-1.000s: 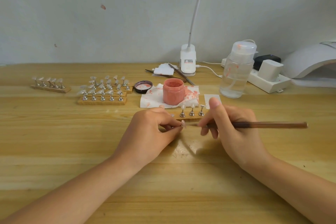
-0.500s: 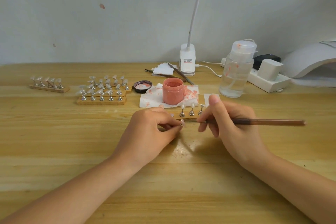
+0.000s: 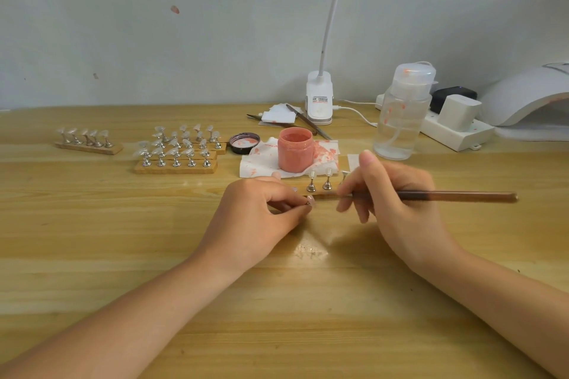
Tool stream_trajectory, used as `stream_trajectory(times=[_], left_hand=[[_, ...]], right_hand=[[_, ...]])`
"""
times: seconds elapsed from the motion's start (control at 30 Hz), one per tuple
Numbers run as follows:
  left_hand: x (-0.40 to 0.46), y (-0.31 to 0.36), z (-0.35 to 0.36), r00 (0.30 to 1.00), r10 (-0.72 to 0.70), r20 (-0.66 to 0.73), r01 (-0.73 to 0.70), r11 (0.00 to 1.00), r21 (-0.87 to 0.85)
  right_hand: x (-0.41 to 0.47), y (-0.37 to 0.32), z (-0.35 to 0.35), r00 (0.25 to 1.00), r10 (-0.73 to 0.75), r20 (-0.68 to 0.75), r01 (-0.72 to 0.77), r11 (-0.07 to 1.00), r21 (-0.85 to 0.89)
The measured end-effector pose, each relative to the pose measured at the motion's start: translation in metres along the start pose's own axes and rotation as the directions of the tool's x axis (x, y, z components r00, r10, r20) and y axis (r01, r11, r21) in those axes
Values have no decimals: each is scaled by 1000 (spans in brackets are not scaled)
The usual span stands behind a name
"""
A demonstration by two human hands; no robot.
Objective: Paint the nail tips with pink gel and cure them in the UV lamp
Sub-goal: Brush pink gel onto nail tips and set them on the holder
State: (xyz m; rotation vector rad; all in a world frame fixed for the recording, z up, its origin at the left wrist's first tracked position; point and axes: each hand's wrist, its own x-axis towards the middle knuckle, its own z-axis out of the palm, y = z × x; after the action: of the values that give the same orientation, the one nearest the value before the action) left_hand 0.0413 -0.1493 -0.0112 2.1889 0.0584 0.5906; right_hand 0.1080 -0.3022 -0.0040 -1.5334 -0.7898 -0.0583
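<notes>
Wood table [image 3: 92, 240], glossy; metal stands [image 3: 177, 160]; plastic jar [image 3: 295, 154].

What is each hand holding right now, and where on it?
The left hand pinches a nail tip stand by its base. The right hand grips the brush near its front end.

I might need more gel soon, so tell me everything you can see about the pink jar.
The pink jar is a small squat cylinder, seemingly translucent plastic, coloured salmon pink by its contents or smears. It stands upright and open, its threaded neck bare. It sits on a white tissue blotched with pink. Its dark lid lies to the left, inside up. No hand touches it; how full it is cannot be seen.
</notes>
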Motion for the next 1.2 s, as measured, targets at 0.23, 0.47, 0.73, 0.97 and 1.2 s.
stream_trajectory(times=[0.23, 0.47, 0.73, 0.97, 1.2], left_hand=[[-2, 1, -1, 1000, 14, -1, -14, 1000, -2], [-2, 0, -2, 1000, 11, 11, -10, 1000, -8], [-1, 0, -2, 1000, -7, 10, 7, 999, -45], [0, 1, -2, 1000, -7, 4, 7, 998, -60], [0, 2, -1, 1000, 2, 1, -2, 1000, -23]], right_hand=[[-2, -2, -1, 1000, 20, -1, -20, 1000, 7], [-2, -1, -2, 999, 49, 5, -49, 999, 9], [0, -2, -2, 998, 70, 6, -70, 997, 32], [0, -4, -2, 994, 106, 27, -108, 993, 45], [-1, 0, -1, 999, 0, 33, 3, 998, -65]])
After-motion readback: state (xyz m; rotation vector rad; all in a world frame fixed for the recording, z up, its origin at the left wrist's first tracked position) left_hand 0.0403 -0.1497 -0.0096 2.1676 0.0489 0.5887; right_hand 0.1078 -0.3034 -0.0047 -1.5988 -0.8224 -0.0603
